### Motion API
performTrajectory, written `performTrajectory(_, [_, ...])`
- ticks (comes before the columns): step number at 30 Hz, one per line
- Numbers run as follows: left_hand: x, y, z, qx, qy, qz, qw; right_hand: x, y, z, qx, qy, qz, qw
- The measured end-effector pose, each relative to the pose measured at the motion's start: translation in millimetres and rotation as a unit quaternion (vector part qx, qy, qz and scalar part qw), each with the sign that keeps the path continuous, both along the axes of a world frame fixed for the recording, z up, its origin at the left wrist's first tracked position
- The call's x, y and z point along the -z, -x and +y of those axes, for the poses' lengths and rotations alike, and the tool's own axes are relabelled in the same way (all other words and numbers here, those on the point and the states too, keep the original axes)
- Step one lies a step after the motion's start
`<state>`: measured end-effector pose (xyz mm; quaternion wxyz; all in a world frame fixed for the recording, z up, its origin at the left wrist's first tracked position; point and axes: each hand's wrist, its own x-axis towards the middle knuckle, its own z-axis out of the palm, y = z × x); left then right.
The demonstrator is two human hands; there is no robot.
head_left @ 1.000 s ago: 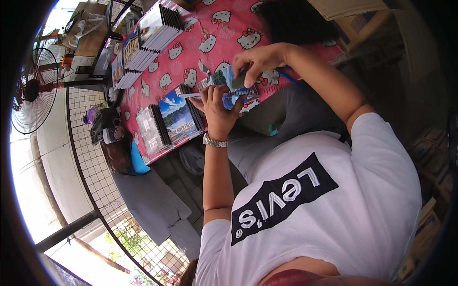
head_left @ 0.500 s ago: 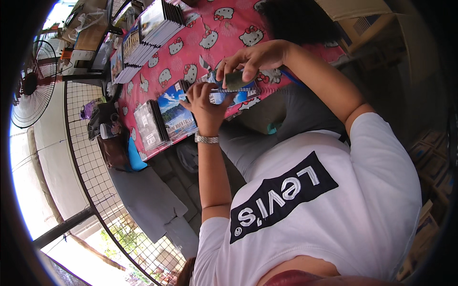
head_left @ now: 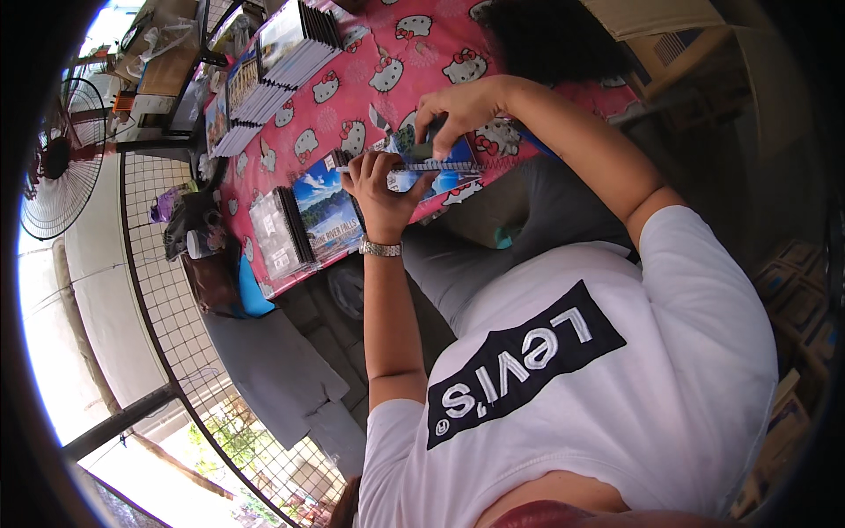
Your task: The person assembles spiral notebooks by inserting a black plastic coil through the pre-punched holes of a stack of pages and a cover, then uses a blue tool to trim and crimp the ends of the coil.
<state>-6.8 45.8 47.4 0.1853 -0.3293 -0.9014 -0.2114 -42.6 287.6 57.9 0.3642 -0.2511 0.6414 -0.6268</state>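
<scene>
My left hand (head_left: 380, 187), with a metal watch on the wrist, grips the near edge of a spiral-bound notebook (head_left: 437, 169) with a blue picture cover. It holds the notebook over the edge of the table (head_left: 370, 53), which has a pink cloth printed with white cat figures. My right hand (head_left: 459, 110) comes from the right and presses down on the notebook's top, with its fingers closed around a small dark object that I cannot make out.
Two more notebooks (head_left: 324, 209) lie side by side at the table's near edge. Tall notebook stacks (head_left: 280, 48) stand at its far left. A standing fan (head_left: 60, 158), a wire mesh fence (head_left: 167, 352), a brown bag (head_left: 211, 282) and cardboard boxes (head_left: 797, 290) surround me.
Both hands and the notebook have shifted slightly left in the picture. The right hand has come down closer onto the notebook's top; the left hand keeps its grip.
</scene>
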Motion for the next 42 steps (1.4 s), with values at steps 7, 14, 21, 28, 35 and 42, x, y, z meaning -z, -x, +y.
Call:
performTrajectory(7, [5.0, 0.9, -6.3, -0.003, -0.019, -0.01, 1.0, -1.2, 1.1, -6.7, 0.034, -0.116, 0.159, 0.98])
performTrajectory(14, [0.0, -0.2, -12.7, 0.004, -0.034, -0.014, 0.999, -2.2, 12.6, -16.6, -0.015, 0.033, -0.074, 0.997])
performTrajectory(21, [1.0, 14.3, -34.1, 0.014, -0.074, 0.006, 0.997, 3.7, 29.4, -31.1, -0.042, 0.037, -0.011, 0.998])
performTrajectory(28, [18.1, 24.0, -53.6, 0.043, -0.194, -0.222, 0.955, 1.4, 34.4, -42.9, -0.034, 0.074, -0.047, 0.996])
performTrajectory(35, [17.3, 25.1, -41.9, 0.056, -0.225, -0.293, 0.928, 7.5, 22.4, -29.6, -0.051, 0.24, -0.12, 0.962])
performTrajectory(42, [26.7, 34.8, -41.3, 0.042, -0.265, -0.333, 0.904, 4.8, 32.8, -23.9, -0.001, 0.096, -0.057, 0.994])
